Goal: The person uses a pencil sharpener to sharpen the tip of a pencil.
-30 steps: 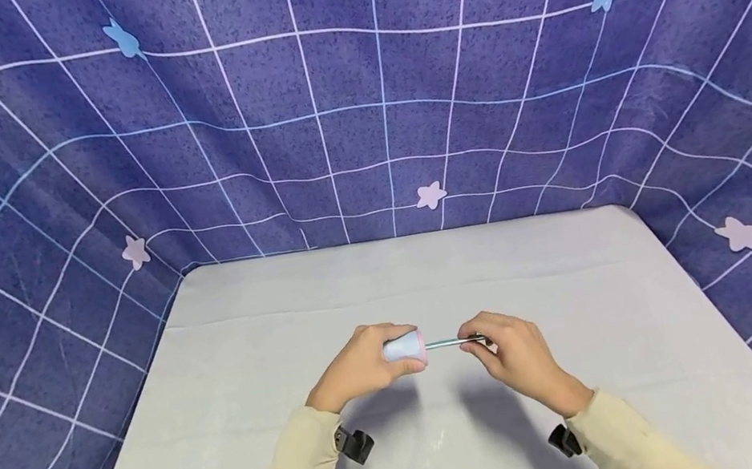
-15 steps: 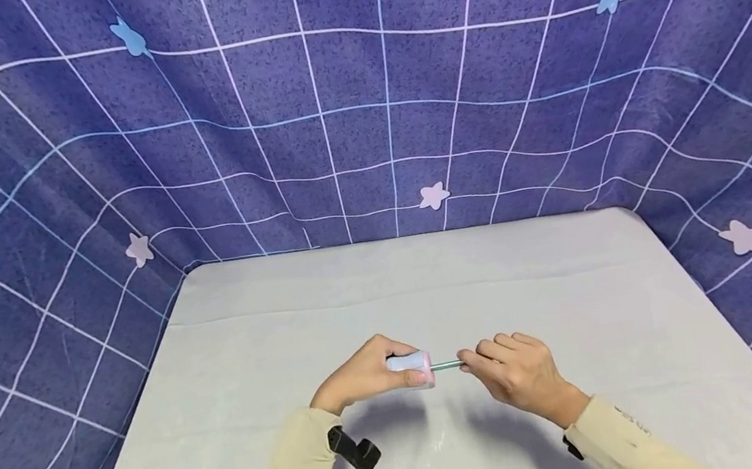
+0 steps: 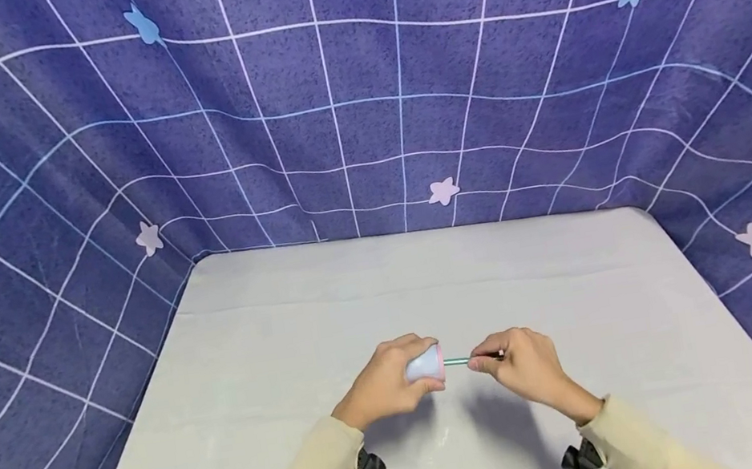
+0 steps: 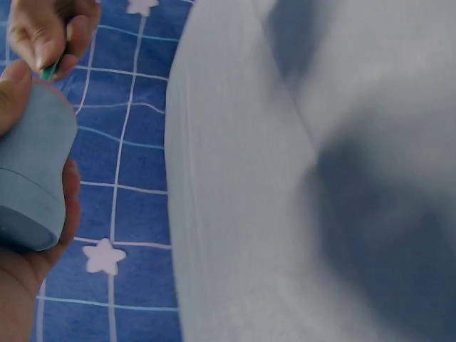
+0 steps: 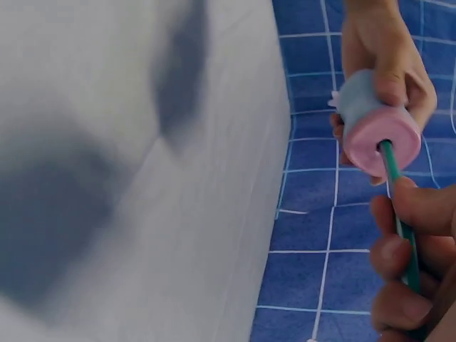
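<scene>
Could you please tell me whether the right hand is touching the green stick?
Touching. The right wrist view shows it plainly: the right hand pinches the green stick between thumb and fingers.

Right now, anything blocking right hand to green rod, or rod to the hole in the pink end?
Nothing visible. The right hand grips the green rod directly, and the rod already enters the pink end of the blue holder in the left hand. Its depth inside is hidden.
</scene>
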Motion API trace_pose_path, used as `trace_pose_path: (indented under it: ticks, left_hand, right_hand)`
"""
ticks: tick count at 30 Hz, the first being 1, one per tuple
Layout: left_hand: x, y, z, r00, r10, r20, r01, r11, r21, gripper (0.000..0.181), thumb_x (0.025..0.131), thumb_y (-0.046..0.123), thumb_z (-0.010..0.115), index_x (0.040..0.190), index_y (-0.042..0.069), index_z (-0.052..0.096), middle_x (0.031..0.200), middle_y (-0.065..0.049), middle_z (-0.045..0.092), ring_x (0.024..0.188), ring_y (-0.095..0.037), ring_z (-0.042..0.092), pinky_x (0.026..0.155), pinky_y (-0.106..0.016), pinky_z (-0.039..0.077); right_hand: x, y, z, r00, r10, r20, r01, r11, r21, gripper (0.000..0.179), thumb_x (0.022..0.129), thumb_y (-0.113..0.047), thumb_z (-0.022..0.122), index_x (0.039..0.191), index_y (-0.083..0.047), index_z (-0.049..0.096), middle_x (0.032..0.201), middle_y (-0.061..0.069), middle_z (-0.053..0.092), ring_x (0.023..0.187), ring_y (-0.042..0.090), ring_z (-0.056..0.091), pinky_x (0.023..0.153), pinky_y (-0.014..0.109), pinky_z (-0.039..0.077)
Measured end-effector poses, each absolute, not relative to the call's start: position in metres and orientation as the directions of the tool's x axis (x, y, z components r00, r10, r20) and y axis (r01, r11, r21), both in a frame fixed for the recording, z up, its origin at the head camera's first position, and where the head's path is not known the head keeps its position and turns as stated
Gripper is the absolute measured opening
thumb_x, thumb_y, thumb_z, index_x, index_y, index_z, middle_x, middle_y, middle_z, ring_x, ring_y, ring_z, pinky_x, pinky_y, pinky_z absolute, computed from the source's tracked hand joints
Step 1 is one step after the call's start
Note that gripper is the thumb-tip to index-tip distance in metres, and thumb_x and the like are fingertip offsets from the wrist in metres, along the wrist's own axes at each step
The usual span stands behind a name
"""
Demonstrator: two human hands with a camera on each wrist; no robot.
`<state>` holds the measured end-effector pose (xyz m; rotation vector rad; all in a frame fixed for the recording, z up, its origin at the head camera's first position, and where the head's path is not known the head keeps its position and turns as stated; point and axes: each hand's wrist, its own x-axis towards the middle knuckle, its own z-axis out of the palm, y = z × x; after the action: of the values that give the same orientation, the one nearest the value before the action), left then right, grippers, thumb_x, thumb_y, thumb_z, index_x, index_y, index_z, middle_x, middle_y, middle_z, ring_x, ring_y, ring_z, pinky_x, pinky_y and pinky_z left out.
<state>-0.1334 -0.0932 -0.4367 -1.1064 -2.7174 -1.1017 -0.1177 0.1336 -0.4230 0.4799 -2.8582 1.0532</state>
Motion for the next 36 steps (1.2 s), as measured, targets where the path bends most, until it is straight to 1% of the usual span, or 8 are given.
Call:
trace_pose_path:
  ticks: [6, 10, 13, 17, 22, 27, 31, 36]
  left_hand:
    - [-0.127, -0.091, -0.453, -0.601, 0.646, 0.471, 0.799, 0.501, 0.332, 0.054, 0.078, 0.025, 0.079, 0.119, -0.004, 0.061, 0.107, -0.009, 0.064, 0.089, -0.014, 0.060, 0.076, -0.019, 0.051]
    - [-0.129, -0.094, -0.461, -0.434, 0.668, 0.605, 0.870, 0.485, 0.089, 0.056, 0.078, 0.027, 0.078, 0.120, -0.004, 0.058, 0.106, -0.009, 0.063, 0.093, -0.016, 0.061, 0.082, -0.022, 0.051]
    - [-0.131, -0.096, -0.463, -0.315, 0.701, 0.640, 0.874, 0.477, -0.093, 0.055, 0.081, 0.031, 0.074, 0.120, -0.004, 0.057, 0.105, -0.009, 0.063, 0.092, -0.017, 0.061, 0.086, -0.024, 0.051]
    - [-0.137, -0.098, -0.461, -0.252, 0.716, 0.651, 0.858, 0.476, -0.192, 0.056, 0.080, 0.032, 0.073, 0.118, -0.006, 0.058, 0.104, -0.010, 0.064, 0.090, -0.018, 0.061, 0.086, -0.026, 0.052]
    - [-0.146, -0.098, -0.450, -0.392, 0.668, 0.632, 0.832, 0.550, -0.065, 0.058, 0.075, 0.029, 0.077, 0.120, -0.003, 0.059, 0.105, -0.010, 0.064, 0.094, -0.020, 0.061, 0.084, -0.030, 0.051]
    - [-0.150, -0.101, -0.434, -0.643, 0.625, 0.443, 0.755, 0.614, 0.230, 0.057, 0.083, 0.028, 0.073, 0.125, -0.006, 0.057, 0.109, -0.011, 0.064, 0.099, -0.018, 0.059, 0.082, -0.029, 0.051]
    - [-0.156, -0.101, -0.423, -0.752, 0.629, 0.195, 0.633, 0.608, 0.479, 0.052, 0.089, 0.026, 0.066, 0.128, -0.006, 0.054, 0.107, -0.008, 0.063, 0.091, -0.015, 0.056, 0.075, -0.027, 0.050]
    - [-0.162, -0.104, -0.414, -0.774, 0.633, 0.011, 0.453, 0.541, 0.709, 0.031, 0.089, 0.022, 0.066, 0.115, 0.005, 0.064, 0.091, 0.000, 0.064, 0.076, -0.009, 0.055, 0.067, -0.023, 0.048]
  right_hand:
    - [-0.140, 0.143, -0.413, -0.872, -0.457, -0.177, -0.132, 0.568, -0.813, 0.015, 0.082, -0.014, 0.071, 0.082, -0.001, 0.076, 0.055, -0.004, 0.060, 0.050, 0.006, 0.037, 0.049, 0.021, 0.030]
    - [-0.153, 0.146, -0.416, -0.768, -0.579, -0.274, -0.022, 0.452, -0.892, 0.022, 0.084, -0.010, 0.067, 0.084, 0.011, 0.072, 0.045, -0.010, 0.041, 0.043, 0.004, 0.026, 0.043, 0.018, 0.021]
    - [-0.157, 0.147, -0.420, -0.727, -0.590, -0.351, 0.054, 0.460, -0.886, 0.024, 0.085, -0.014, 0.066, 0.085, 0.010, 0.071, 0.044, -0.012, 0.040, 0.042, 0.003, 0.025, 0.040, 0.018, 0.019]
    - [-0.158, 0.146, -0.424, -0.748, -0.586, -0.311, 0.020, 0.448, -0.894, 0.024, 0.087, -0.015, 0.065, 0.086, 0.008, 0.072, 0.049, -0.009, 0.042, 0.044, 0.004, 0.029, 0.042, 0.018, 0.022]
    - [-0.154, 0.144, -0.426, -0.851, -0.523, -0.043, -0.237, 0.456, -0.858, 0.012, 0.085, -0.014, 0.069, 0.087, -0.003, 0.071, 0.061, -0.005, 0.054, 0.052, 0.003, 0.040, 0.049, 0.019, 0.033]
    - [-0.150, 0.141, -0.434, -0.847, -0.453, 0.279, -0.523, 0.615, -0.591, 0.012, 0.083, -0.014, 0.072, 0.091, -0.017, 0.065, 0.073, -0.008, 0.064, 0.056, -0.003, 0.043, 0.052, 0.018, 0.038]
    - [-0.147, 0.144, -0.444, -0.726, -0.463, 0.509, -0.663, 0.668, -0.337, 0.009, 0.086, -0.020, 0.069, 0.094, -0.016, 0.067, 0.075, -0.010, 0.066, 0.056, -0.003, 0.043, 0.053, 0.017, 0.035]
    - [-0.148, 0.143, -0.454, -0.469, -0.530, 0.707, -0.743, 0.670, 0.009, 0.026, 0.100, -0.028, 0.047, 0.096, -0.012, 0.068, 0.075, -0.006, 0.064, 0.058, 0.008, 0.050, 0.051, 0.021, 0.034]
